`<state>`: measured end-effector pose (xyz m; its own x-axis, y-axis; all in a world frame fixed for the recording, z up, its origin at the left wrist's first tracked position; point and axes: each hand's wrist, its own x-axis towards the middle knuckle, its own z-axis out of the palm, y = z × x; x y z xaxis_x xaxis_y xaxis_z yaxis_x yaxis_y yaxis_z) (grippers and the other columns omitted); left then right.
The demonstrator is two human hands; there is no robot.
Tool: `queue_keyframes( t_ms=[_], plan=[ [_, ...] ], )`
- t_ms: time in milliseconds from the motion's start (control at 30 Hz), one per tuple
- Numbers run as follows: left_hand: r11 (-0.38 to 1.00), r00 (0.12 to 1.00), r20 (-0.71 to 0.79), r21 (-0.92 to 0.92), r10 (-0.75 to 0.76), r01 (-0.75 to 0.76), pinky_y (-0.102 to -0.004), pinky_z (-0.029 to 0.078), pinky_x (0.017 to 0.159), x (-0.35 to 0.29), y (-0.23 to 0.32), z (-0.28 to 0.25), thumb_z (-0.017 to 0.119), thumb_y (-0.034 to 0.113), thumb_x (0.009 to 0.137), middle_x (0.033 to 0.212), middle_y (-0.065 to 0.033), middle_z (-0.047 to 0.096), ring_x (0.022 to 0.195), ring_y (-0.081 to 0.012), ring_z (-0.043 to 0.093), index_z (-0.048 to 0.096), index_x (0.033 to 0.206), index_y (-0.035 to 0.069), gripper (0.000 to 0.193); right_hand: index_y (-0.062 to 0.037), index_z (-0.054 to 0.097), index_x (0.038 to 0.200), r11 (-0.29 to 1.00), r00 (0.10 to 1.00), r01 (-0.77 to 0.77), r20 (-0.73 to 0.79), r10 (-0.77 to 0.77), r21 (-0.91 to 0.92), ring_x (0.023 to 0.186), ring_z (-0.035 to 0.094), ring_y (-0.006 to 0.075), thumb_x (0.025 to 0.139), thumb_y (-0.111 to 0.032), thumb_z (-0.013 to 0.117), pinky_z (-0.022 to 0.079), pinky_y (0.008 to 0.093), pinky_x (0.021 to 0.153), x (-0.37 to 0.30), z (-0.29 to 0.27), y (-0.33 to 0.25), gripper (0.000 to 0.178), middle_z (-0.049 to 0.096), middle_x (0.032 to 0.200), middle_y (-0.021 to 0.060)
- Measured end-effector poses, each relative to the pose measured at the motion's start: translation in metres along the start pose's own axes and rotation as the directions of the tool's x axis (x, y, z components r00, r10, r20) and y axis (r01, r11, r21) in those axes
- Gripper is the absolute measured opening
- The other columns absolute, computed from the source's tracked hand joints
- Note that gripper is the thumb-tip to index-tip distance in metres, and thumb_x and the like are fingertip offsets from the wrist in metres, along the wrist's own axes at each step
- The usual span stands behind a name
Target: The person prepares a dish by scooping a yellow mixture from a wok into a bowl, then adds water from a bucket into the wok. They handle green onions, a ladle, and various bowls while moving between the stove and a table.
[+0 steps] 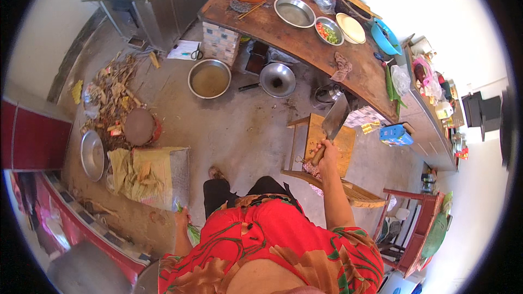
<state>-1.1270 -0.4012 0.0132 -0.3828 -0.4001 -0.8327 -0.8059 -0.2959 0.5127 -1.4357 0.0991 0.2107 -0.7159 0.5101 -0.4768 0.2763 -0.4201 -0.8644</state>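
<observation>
My right hand [327, 152] is wrapped round the wooden handle of a cleaver [336, 115]. Its broad blade points up and away from me, over a wooden chair [343, 155]. Low on the left, beside my red patterned clothes, my left hand [182, 219] is closed on some green stalks [194, 233]. Leafy ends stick out on both sides of the fist, and their exact kind is too small to tell. A checked cloth [311, 167] hangs at the chair's near side.
Ahead, a long brown counter [250, 19] bears a bowl of chopped vegetables [328, 31], a metal basin [295, 12] and a blue basin [385, 37]. On the floor are a basin of water [209, 79], a wok [278, 80], a round stool [140, 127] and scattered dry husks [111, 84].
</observation>
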Motion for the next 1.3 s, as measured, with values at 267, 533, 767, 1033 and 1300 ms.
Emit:
queue_keyframes(
  t_ms=[267,533,767,1033,1300],
  plan=[
    [0.997,1.0,0.004,0.075,0.008,-0.008,-0.0319,0.04,0.035,0.03,0.105,0.005,0.059,0.03,0.09,0.052,-0.0071,0.05,0.036,-0.016,0.044,0.053,0.069,0.004,0.034,-0.0048,0.044,0.088,0.983,0.982,0.176,-0.076,-0.172,0.045,0.053,0.052,0.0166,0.081,0.0,0.055,0.048,0.0307,0.045,0.129,0.033,-0.034,0.014,0.05,0.065,0.0073],
    [0.661,0.991,-0.087,0.751,0.099,-0.001,-0.0409,0.049,0.057,0.009,-0.004,0.019,0.061,0.043,0.086,0.068,-0.0161,0.065,0.064,-0.0245,0.065,0.066,0.082,-0.004,0.047,-0.0012,0.049,0.078,0.984,0.986,0.152,-0.086,-0.144,0.092,0.055,0.055,0.0208,0.081,-0.002,0.058,0.049,0.0329,0.048,0.31,0.086,-0.069,0.009,0.055,0.067,0.0108],
    [0.77,0.936,-0.014,0.564,-0.352,0.298,-0.0384,0.05,0.052,-0.066,0.027,0.053,0.06,0.043,0.086,0.068,-0.0143,0.066,0.056,-0.0228,0.063,0.068,0.083,-0.002,0.046,-0.0054,0.055,0.079,0.989,0.994,-0.097,-0.043,0.103,0.116,0.065,0.054,0.0161,0.089,-0.012,0.055,0.047,0.0199,0.056,0.459,0.013,-0.074,0.011,0.055,0.072,0.0045],
    [0.84,0.904,-0.09,0.34,-0.418,0.422,-0.032,0.049,0.047,-0.13,0.12,0.104,0.064,0.034,0.086,0.067,-0.0099,0.065,0.049,-0.0174,0.057,0.068,0.081,-0.002,0.037,-0.002,0.054,0.08,0.994,0.997,-0.048,-0.062,0.053,0.094,0.072,0.056,0.02,0.093,-0.013,0.048,0.049,0.0301,0.067,0.573,0.016,-0.093,0.017,0.057,0.079,0.0072],
    [0.781,0.879,-0.124,0.413,-0.461,0.468,-0.0331,0.046,0.047,-0.159,0.134,0.115,0.066,0.036,0.083,0.062,-0.0085,0.062,0.049,-0.0174,0.056,0.066,0.071,-0.001,0.039,0.0091,0.045,0.119,0.953,0.998,0.026,0.06,-0.008,-0.301,0.11,0.049,0.0311,0.091,-0.016,0.053,0.055,0.0397,0.082,0.547,0.074,-0.094,0.039,0.046,0.123,0.0226]
  ],
)
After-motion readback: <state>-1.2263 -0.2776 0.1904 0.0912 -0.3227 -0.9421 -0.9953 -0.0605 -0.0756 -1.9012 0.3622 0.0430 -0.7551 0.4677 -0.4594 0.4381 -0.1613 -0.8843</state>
